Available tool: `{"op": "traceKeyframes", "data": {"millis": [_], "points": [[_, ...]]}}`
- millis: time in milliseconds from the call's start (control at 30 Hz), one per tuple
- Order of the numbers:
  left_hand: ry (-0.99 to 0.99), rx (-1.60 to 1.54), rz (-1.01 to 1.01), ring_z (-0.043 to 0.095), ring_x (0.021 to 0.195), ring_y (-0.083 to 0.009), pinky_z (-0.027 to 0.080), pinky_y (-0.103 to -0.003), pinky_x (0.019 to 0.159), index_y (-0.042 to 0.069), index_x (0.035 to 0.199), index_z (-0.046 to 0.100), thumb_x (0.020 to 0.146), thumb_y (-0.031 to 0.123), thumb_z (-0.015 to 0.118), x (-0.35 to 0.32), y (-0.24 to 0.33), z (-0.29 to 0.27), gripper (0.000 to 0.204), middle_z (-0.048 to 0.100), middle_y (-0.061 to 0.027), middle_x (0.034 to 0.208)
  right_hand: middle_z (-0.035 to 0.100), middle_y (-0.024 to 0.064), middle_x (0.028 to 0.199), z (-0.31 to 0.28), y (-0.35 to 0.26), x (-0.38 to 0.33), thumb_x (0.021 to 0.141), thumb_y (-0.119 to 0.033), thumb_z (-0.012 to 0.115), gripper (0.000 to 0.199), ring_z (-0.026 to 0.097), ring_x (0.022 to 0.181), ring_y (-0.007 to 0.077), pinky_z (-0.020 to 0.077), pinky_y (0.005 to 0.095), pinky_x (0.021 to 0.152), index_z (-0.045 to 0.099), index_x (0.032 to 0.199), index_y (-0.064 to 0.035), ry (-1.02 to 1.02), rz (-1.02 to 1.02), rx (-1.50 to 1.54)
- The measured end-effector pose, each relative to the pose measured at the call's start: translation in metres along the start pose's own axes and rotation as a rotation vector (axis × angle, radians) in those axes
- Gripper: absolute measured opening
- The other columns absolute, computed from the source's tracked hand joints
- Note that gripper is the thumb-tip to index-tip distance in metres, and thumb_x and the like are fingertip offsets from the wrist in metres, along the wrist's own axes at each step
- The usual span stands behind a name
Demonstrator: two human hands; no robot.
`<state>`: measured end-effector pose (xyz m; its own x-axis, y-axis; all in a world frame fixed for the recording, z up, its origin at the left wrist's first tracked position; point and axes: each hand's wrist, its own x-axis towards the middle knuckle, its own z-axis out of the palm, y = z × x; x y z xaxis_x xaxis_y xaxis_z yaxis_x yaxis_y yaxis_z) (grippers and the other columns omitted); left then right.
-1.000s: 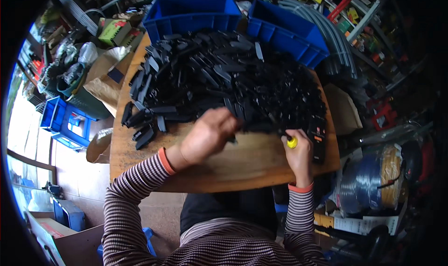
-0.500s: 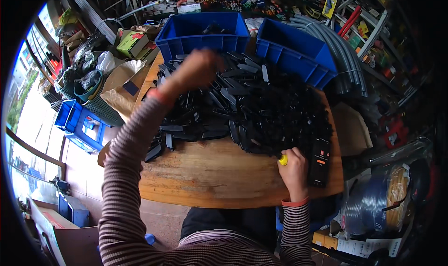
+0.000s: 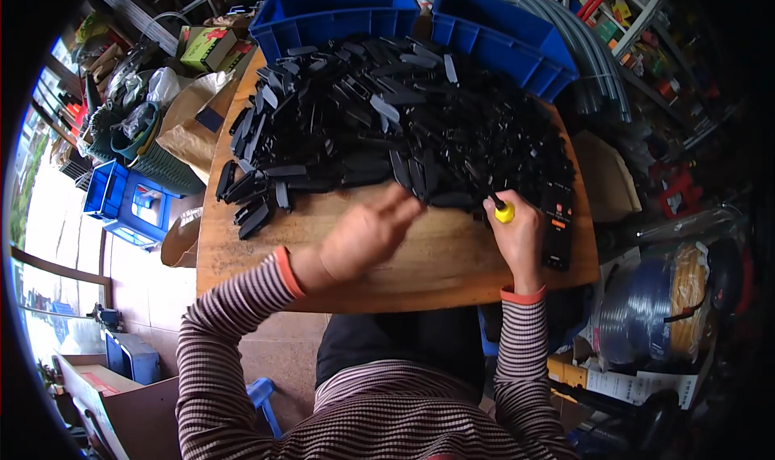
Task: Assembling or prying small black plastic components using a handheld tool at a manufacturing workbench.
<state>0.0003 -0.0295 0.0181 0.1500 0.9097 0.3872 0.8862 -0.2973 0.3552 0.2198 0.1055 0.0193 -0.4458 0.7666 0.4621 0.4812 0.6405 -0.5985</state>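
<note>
My right hand [image 3: 517,232] is closed around a screwdriver [image 3: 504,211] with a yellow handle; its dark shaft points up and left toward the pile. My left hand [image 3: 367,232] hovers over the bare wood at the pile's near edge. It is somewhat blurred, its fingers stretched out toward the right, and no object shows in it. In front of both hands spreads a large heap of black plastic pieces [image 3: 355,97], many long and narrow with rounded ends. Smaller black parts [image 3: 517,153] lie heaped on the right side.
The wooden table [image 3: 323,254] has a curved near edge. A blue bin [image 3: 339,24] and a second blue bin [image 3: 504,48] stand behind the pile. A phone [image 3: 557,226] with a lit screen lies beside my right hand. Brown paper bags [image 3: 194,133] flank the table's left side.
My left hand has come back from near the far left bin to the table's near part. The right hand keeps the screwdriver. The view has tilted, so the bins sit higher.
</note>
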Motion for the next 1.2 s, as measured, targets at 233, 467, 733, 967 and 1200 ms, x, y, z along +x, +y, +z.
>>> {"op": "traceKeyframes", "data": {"millis": [233,467,733,967,1200], "points": [[-0.037,0.002,0.087,0.062,0.084,-0.0254,0.056,-0.033,0.069,0.003,0.121,0.059,0.077,0.007,0.065,-0.028,0.021,0.033,0.045,0.054,-0.015,0.118,0.064,0.0143,0.084,0.0,0.006,-0.007,0.076,-0.001,0.072,0.016,0.065,0.076,0.0329,0.05,0.0372,0.064,0.064,0.089,-0.0024,-0.037,-0.033,-0.156],[-0.134,0.048,0.279,0.058,0.1,-0.0277,0.055,-0.034,0.082,0.003,0.126,0.057,0.074,0.014,0.068,-0.031,0.011,0.021,0.054,0.051,-0.0175,0.127,0.065,0.0143,0.089,0.006,0.004,-0.014,0.076,-0.004,0.074,0.018,0.065,0.079,0.0336,0.0511,0.0379,0.068,0.066,0.092,-0.0007,0.086,-0.062,-0.122],[-0.133,-0.062,0.274,0.057,0.102,-0.0282,0.053,-0.036,0.089,0.0,0.128,0.055,0.077,0.011,0.062,-0.04,0.022,0.03,0.053,0.052,-0.0205,0.127,0.065,0.0138,0.091,0.014,-0.005,-0.007,0.076,-0.01,0.075,0.021,0.065,0.081,0.0348,0.0517,0.0411,0.069,0.066,0.093,-0.0019,-0.213,0.035,-0.311],[-0.072,0.078,0.335,0.058,0.101,-0.0266,0.054,-0.034,0.083,-0.002,0.128,0.054,0.08,0.014,0.059,-0.041,0.025,0.032,0.051,0.054,-0.0203,0.125,0.065,0.0155,0.083,-0.001,-0.027,-0.011,0.076,-0.009,0.073,0.019,0.065,0.076,0.0362,0.051,0.042,0.066,0.065,0.091,-0.0008,-0.183,0.069,-0.096],[-0.296,-0.056,0.237,0.06,0.098,-0.0262,0.054,-0.033,0.076,-0.003,0.127,0.053,0.082,0.013,0.057,-0.037,0.028,0.024,0.047,0.056,-0.0194,0.12,0.066,0.0156,0.081,0.014,-0.053,-0.022,0.071,-0.001,0.07,0.017,0.066,0.076,0.0357,0.0513,0.0415,0.064,0.064,0.087,-0.0001,-0.499,-0.201,-0.171]]}}
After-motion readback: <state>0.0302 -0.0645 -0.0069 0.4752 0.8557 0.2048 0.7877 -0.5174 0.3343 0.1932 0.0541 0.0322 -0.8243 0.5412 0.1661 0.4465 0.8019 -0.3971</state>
